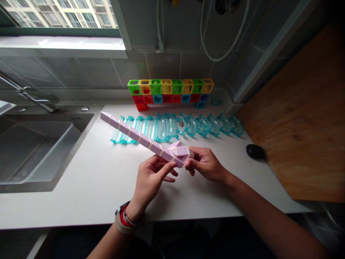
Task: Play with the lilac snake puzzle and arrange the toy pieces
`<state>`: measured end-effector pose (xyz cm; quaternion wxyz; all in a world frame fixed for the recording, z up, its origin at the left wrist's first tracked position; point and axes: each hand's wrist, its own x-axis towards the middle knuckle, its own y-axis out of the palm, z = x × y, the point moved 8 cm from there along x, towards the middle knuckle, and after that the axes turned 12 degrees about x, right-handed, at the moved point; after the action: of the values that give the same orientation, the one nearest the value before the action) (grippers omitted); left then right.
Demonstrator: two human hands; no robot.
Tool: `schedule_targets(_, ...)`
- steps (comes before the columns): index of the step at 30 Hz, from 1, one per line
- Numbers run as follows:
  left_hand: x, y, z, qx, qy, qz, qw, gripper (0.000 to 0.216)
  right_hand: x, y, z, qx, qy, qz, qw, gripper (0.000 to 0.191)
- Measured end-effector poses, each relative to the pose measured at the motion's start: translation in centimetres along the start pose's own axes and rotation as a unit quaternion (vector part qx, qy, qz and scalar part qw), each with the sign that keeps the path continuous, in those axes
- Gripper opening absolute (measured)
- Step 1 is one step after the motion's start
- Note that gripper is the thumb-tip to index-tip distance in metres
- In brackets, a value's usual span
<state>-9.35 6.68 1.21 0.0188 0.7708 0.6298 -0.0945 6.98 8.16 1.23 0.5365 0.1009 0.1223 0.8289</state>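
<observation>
A pink-and-white snake puzzle [145,140] is held above the white counter between my two hands. Its long straight run slants up to the far left, while its near end is folded into a compact bend. My left hand [153,174] pinches the straight part close to that bend, thumb on top, with the other fingers partly behind it. Gripping the folded end from the right is my right hand [206,163], thumb in front and fingers behind. Part of the fold is hidden by my fingers.
Clear blue plastic track pieces [159,127] lie across the counter [88,205] behind the puzzle. Farther back stands a wall of coloured cube blocks [172,88]. A steel sink [88,124] is at left, a black mouse [255,152] at right beside a wooden panel [309,126].
</observation>
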Motion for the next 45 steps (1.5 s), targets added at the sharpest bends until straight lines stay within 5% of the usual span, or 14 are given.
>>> schedule_targets(10, 0.1, -0.4, 0.4, 0.003, -0.024, -0.025, 0.999, 0.039, 0.0, 1.4, 1.0, -0.057, -0.031, 0.015, 0.998, 0.030)
schedule_targets(22, 0.3, -0.5, 0.2, -0.078, -0.003, -0.004, 0.997, 0.034, -0.2, 1.4, -0.9, 0.069, 0.039, 0.018, 0.997, 0.033)
schedule_targets(36, 0.0, -0.7, -0.2, -0.003, 0.007, -0.047, 0.999, 0.031, -0.2, 1.0, -1.3, 0.069, 0.042, -0.060, 0.995, 0.038)
schedule_targets(45, -0.2, -0.8, -0.6, 0.020, 0.028, -0.074, 0.997, 0.028, -0.1, 0.8, -1.5, 0.085, 0.044, -0.040, 0.995, 0.037)
